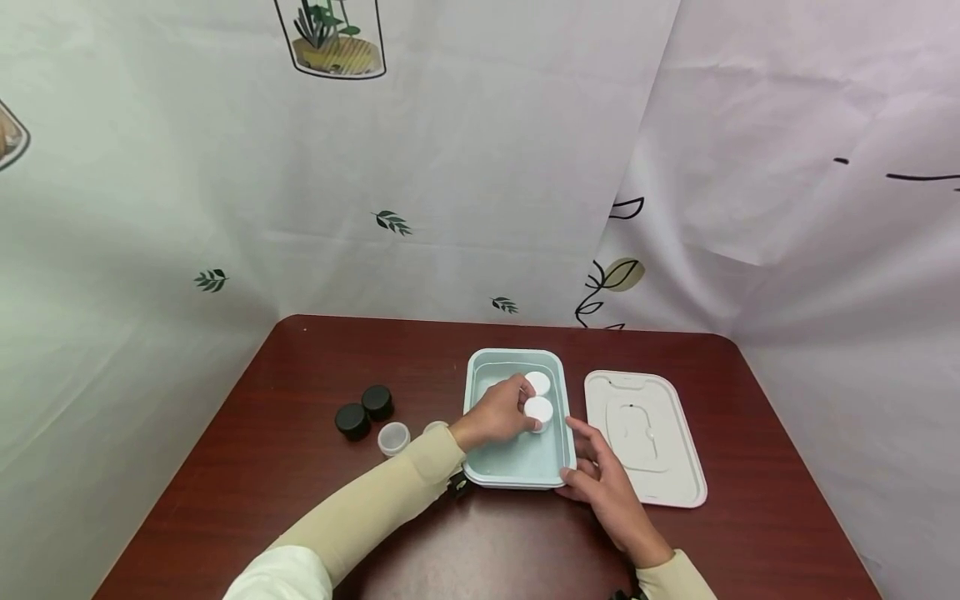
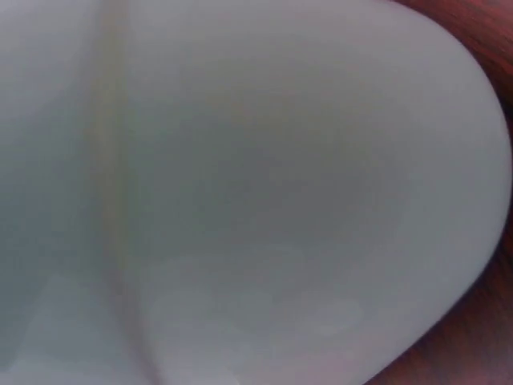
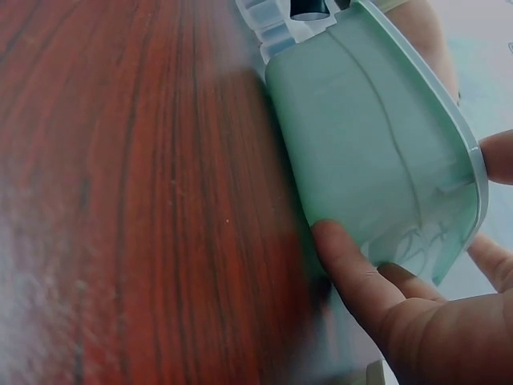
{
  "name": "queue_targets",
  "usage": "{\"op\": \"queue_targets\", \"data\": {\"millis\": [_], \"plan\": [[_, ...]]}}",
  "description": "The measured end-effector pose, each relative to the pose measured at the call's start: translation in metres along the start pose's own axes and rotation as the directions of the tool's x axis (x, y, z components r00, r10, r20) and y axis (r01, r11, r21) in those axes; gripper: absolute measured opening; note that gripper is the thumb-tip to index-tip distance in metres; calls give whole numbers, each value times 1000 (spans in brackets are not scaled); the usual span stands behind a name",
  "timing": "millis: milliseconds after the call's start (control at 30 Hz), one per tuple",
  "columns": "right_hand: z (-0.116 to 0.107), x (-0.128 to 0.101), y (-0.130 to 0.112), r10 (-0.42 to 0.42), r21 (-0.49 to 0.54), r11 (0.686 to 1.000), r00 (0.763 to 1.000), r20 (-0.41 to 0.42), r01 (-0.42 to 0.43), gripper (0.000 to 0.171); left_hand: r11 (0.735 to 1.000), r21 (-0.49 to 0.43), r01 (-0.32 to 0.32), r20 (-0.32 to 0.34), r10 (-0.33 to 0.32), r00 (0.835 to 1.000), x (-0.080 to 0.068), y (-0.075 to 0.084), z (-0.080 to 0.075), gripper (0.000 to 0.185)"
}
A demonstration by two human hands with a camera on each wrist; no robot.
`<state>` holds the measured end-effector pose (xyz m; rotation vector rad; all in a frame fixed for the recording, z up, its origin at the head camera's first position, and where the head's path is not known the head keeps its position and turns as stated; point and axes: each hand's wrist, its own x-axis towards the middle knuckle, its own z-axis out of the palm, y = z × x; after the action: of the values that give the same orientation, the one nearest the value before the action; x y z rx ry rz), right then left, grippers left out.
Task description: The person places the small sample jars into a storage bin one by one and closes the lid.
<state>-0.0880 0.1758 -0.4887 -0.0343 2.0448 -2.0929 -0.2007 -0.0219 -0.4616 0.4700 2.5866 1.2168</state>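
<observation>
In the head view my left hand reaches into a pale green rectangular tub and grips a small round jar with a white lid, thumb and fingers at its sides. A second white-lidded jar stands just behind it in the tub. My right hand touches the tub's right side near the front corner, its fingers spread along the rim and outer wall. From the right wrist, fingers rest against the green wall. The left wrist view is filled by the blurred, pale tub wall.
Two black round lidded jars stand on the dark red-brown table at left. Nearer the left forearm is a translucent round container, with another partly hidden beside the wrist. A white rectangular lid lies right of the tub.
</observation>
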Motion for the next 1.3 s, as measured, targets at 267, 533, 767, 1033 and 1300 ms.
{"op": "queue_targets", "data": {"millis": [267, 533, 767, 1033, 1300], "plan": [[1, -1, -1, -11, -25, 1000, 1000, 1, 11, 68, 998, -58, 4, 1, -4, 1000, -9, 5, -7, 46], [1, -1, -1, -21, -39, 999, 1000, -7, 21, 69, 960, -279, -18, -55, 3, 998, -24, 8, -20, 51], [0, -1, -2, -26, -55, 998, 999, -22, 25, 69, 886, -463, -25, -98, -23, 995, -41, 6, -45, 46], [-2, 0, -1, -36, -83, 996, 999, -29, 33, 68, 827, -561, -41, -151, -54, 987, -74, -13, -89, 48], [-3, 0, -1, -47, -99, 994, 998, -37, 43, 69, 851, -524, -2, -268, -163, 950, -130, -51, -114, 47]]}}
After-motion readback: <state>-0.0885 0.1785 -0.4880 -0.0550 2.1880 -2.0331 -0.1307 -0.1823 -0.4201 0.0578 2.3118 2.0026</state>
